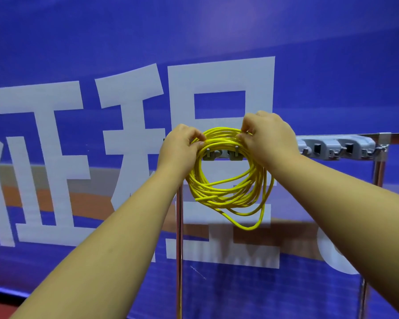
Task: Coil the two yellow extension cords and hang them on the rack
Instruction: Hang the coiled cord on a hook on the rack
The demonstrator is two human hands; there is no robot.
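A coiled yellow extension cord (228,192) hangs in front of the grey hook rack (336,148), its top bundle lying level with the rack's left hooks (221,154). My left hand (182,143) pinches the upper left of the coil. My right hand (270,137) pinches the upper right of it. One loose loop sags below the coil at the lower right. Whether the coil rests on the hooks I cannot tell. Only this one cord is in view.
The rack is fixed to a chrome frame with upright poles at left (179,249) and right (378,176). Several free grey hooks lie along the rack to the right. A blue banner (78,65) with large white characters fills the background.
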